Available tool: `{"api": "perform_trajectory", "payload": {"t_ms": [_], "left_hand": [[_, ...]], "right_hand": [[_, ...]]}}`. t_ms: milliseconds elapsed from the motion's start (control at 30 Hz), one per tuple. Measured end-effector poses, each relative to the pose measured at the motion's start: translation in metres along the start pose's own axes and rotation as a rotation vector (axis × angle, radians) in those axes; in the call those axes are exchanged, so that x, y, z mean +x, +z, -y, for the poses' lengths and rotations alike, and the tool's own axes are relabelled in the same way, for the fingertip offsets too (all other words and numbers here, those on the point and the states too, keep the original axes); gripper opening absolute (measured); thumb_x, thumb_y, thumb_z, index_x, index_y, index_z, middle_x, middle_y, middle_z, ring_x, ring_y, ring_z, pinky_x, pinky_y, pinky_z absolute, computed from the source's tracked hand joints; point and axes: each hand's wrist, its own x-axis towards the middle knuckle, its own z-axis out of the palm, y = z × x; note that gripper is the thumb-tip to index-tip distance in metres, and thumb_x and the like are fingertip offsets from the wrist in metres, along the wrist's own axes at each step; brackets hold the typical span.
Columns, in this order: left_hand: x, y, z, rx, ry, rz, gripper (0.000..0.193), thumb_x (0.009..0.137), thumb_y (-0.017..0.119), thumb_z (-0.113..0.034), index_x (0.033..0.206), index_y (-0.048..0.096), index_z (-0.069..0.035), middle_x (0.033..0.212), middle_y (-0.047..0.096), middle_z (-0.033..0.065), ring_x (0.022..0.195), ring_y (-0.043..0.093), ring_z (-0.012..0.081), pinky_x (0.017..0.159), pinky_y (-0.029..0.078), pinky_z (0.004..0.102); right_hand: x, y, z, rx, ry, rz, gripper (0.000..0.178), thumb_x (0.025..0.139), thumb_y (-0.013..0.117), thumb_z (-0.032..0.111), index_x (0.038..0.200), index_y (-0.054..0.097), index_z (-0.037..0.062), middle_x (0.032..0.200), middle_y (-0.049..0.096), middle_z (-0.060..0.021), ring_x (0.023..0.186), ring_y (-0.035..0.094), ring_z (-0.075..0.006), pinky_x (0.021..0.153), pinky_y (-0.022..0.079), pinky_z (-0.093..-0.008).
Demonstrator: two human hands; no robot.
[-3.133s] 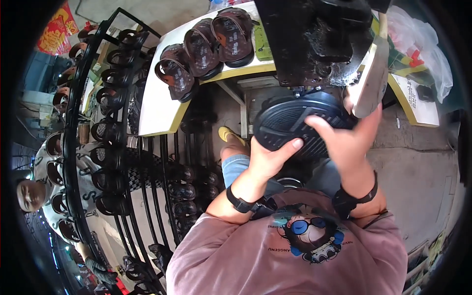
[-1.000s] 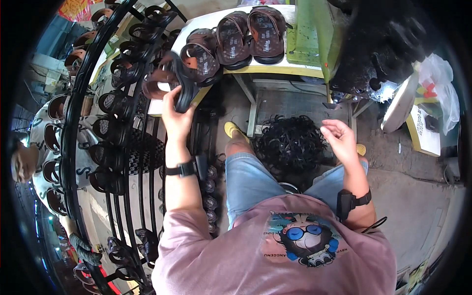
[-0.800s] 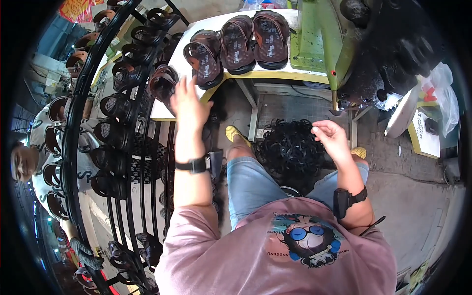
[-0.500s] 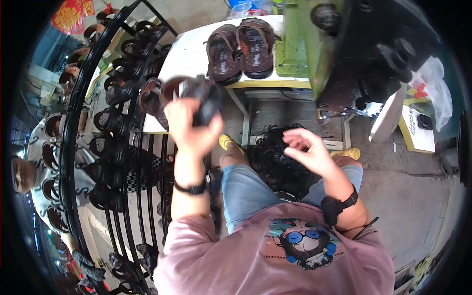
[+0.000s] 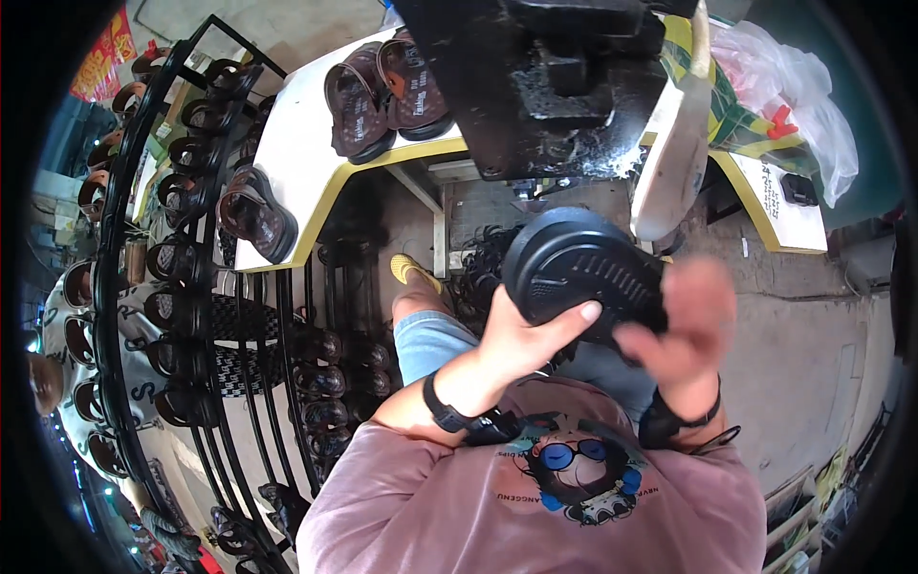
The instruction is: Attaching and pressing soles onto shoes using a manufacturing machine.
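In the head view we have a black shoe sole (image 5: 583, 277) up in front of our chest, tread side facing us, just under the dark machine (image 5: 564, 77) that hangs over the yellow-edged white table (image 5: 296, 153). Our left hand (image 5: 521, 340) cups the sole from below at its near end, the thumb pressed flat on the ribbed face and the other fingers wrapped behind, so it is closed firmly around the rim. Our right hand (image 5: 684, 320) sits against the sole's far right edge; it is blurred, and we cannot tell whether its fingers are closed on the edge or only resting there.

We judge the sole to be light and fairly stiff, a moulded rubber or foam piece that may flex a little but should not flop. Its grooved tread should give the thumb good purchase, while the smooth outer rim looks more likely to slip. The best hold seems to be across the narrow width, thumb on tread and fingers on the back, as the left hand has it.

Beyond the left hand, brown sandals (image 5: 387, 91) rest on the table, one more brown sandal (image 5: 256, 212) sits at its near corner, and a black wire rack (image 5: 191, 316) of footwear curves away to the left. A heap of black straps (image 5: 478, 273) lies below the sole, by our knee.
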Motion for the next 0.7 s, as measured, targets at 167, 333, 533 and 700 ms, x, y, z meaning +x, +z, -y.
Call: {"api": "perform_trajectory", "payload": {"t_ms": [167,333,533,700], "left_hand": [[0.008,0.026,0.010,-0.228,-0.029,-0.119,0.034,0.083,0.061,-0.003,0.116,0.053,0.001,0.106,0.060,0.0068,0.097,0.056,0.0144,0.086,0.045,0.0298],[0.002,0.021,0.017,-0.493,0.015,-0.175,0.034,0.084,0.061,-0.005,0.116,0.051,0.002,0.109,0.059,0.0098,0.100,0.057,0.0195,0.089,0.046,0.0326],[-0.012,-0.032,0.026,-0.464,0.017,-0.317,0.058,0.075,0.072,-0.031,0.119,0.051,0.000,0.113,0.060,0.0136,0.103,0.059,0.0283,0.095,0.046,0.0432],[-0.018,-0.085,0.008,-0.601,0.194,-0.309,0.059,0.075,0.073,-0.020,0.124,0.048,0.000,0.120,0.056,0.0167,0.110,0.056,0.0304,0.094,0.048,0.0451]], "right_hand": [[-0.044,-0.016,0.027,1.047,0.689,0.743,0.039,0.070,0.077,0.038,0.089,0.069,0.0051,0.093,0.067,-0.0081,0.088,0.064,-0.0245,0.079,0.049,-0.0323],[-0.111,0.006,-0.019,1.296,1.018,-0.422,0.086,0.071,0.065,0.061,0.130,0.045,0.0017,0.128,0.052,-0.0109,0.121,0.047,-0.0297,0.105,0.033,-0.0435],[-0.094,0.035,-0.029,1.449,1.003,-0.495,0.070,0.072,0.073,0.025,0.133,0.043,0.0059,0.132,0.050,-0.0091,0.123,0.046,-0.0284,0.106,0.032,-0.0458],[-0.079,0.073,-0.002,1.521,0.997,-0.384,0.061,0.075,0.068,0.012,0.131,0.044,0.0052,0.128,0.052,-0.0092,0.121,0.047,-0.0288,0.103,0.035,-0.0458]]}}
